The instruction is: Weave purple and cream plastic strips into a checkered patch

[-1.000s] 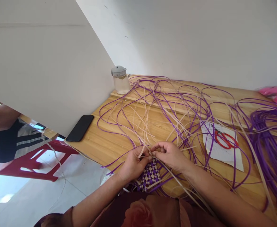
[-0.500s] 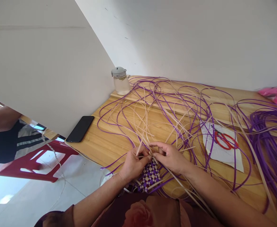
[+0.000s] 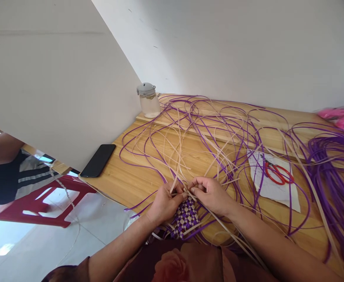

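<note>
A small woven piece (image 3: 186, 216) in a purple and beige check lies at the table's front edge, close to my body. My left hand (image 3: 166, 201) is closed at its upper left corner, pinching beige strips between thumb and fingers. Against the top edge, my right hand (image 3: 209, 194) pinches a beige weaving strip (image 3: 222, 222) that trails down to the right. Loose purple and beige strips (image 3: 179, 156) fan out from the weave across the table. The fingertips of both hands nearly meet, and they hide the crossings beneath them.
Red-handled scissors (image 3: 277, 173) rest on a white paper (image 3: 280, 194) at right, beside a purple strip coil (image 3: 333, 172). A lidded jar (image 3: 149, 102) stands at the back, a black phone (image 3: 98, 160) at left. Someone in dark clothing is near a red stool (image 3: 63, 207).
My right forefinger has drawn back and bent in toward the thumb at the weave's top edge. My left hand keeps its pinch. The whole view has shifted slightly.
</note>
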A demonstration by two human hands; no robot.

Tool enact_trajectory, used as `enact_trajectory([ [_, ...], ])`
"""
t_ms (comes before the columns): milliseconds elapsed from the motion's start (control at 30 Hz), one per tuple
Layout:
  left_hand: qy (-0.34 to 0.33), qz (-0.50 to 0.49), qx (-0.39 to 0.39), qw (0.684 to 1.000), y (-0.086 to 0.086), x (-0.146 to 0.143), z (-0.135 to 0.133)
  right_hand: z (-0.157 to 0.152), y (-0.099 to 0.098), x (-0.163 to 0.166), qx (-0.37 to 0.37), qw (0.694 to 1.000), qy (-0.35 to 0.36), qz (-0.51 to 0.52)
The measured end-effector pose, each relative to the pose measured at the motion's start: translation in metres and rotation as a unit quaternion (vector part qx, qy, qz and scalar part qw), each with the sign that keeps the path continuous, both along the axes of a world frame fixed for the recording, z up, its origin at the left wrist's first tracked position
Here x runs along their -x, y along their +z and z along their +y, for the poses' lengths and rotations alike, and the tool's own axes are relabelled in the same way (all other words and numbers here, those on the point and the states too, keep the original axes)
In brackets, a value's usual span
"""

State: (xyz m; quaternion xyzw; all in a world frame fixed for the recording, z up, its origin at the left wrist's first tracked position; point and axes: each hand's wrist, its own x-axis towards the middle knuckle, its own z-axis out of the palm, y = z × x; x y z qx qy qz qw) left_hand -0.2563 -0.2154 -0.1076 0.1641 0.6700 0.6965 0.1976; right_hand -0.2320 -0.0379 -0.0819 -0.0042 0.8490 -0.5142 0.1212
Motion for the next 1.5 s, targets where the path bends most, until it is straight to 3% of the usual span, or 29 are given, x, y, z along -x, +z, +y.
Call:
enact_trajectory([
  [233,0.015,0.007,0.009,1.000,0.004,-0.002,0.004,0.003,0.000,-0.001,-0.012,0.997,0.057,0.041],
  [367,0.026,0.000,0.044,0.999,0.003,-0.001,0.002,0.001,-0.002,-0.001,0.014,0.998,0.030,0.046],
  [600,-0.010,-0.015,-0.001,1.000,0.007,-0.003,0.002,-0.005,-0.002,-0.003,0.003,0.999,-0.016,0.044],
  [833,-0.012,0.027,0.067,0.997,0.012,0.001,0.000,-0.001,-0.005,-0.001,-0.014,0.998,0.009,0.056],
  [967,0.017,-0.029,0.024,0.999,0.005,0.004,0.005,0.001,-0.007,-0.001,-0.031,0.997,0.012,0.066],
  [1167,0.013,-0.059,-0.032,0.998,-0.001,0.006,0.007,0.002,-0.009,0.000,0.007,0.999,0.018,0.043],
  [1367,0.018,-0.044,0.012,0.999,0.004,0.009,0.008,0.012,-0.002,-0.001,0.019,0.998,0.051,0.036],
  [1500,0.008,-0.036,0.013,0.999,0.005,0.010,0.009,0.017,-0.002,-0.002,-0.005,0.999,0.017,0.036],
])
